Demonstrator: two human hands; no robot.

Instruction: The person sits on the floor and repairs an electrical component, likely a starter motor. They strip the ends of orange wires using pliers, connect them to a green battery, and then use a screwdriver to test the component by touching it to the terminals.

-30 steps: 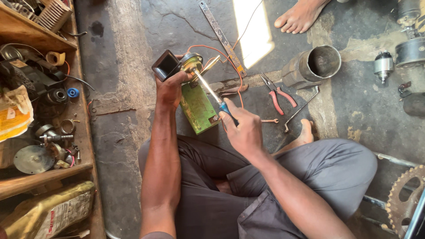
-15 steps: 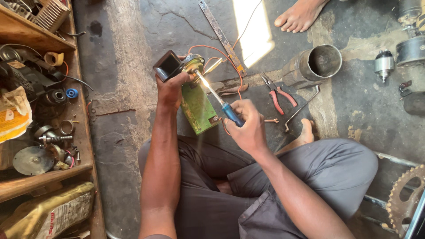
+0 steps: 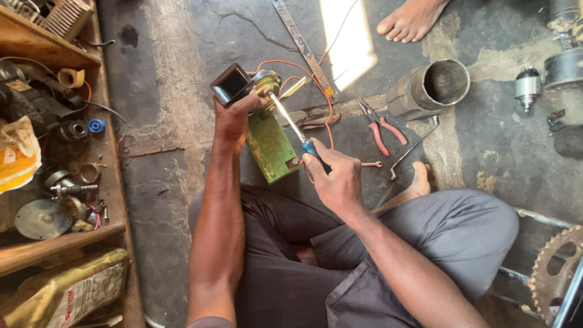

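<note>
Between the person's knees, on the concrete floor (image 3: 182,121), the left hand (image 3: 234,118) is gripping a small round motor part (image 3: 262,82) with a dark square box (image 3: 229,84) at its side, fingers wrapped tight round it, holding it above a green metal box (image 3: 271,149) that is standing on the floor. The right hand (image 3: 337,179) is closing its fingers round the blue handle of a screwdriver (image 3: 291,124), whose shaft is running up and to the left, its tip meeting the motor part.

Compared with a second ago, the right hand is sitting slightly further right and lower, and the shaft is lying at a steeper slant; the left hand is keeping the part in much the same place. I judge that the driver is being worked into the part, not taken away, so the job on it is still going on.

An orange wire (image 3: 322,97) is looping from the part past red-handled pliers (image 3: 382,127), which are lying on the floor near a metal cylinder (image 3: 428,88).

On the wooden shelf (image 3: 36,45) at the left, a crumpled yellow-orange packet (image 3: 18,155) is lying at the edge of view, and below it a shiny gold-olive bag (image 3: 64,291) with red lettering is lying slumped on the lower level.
</note>
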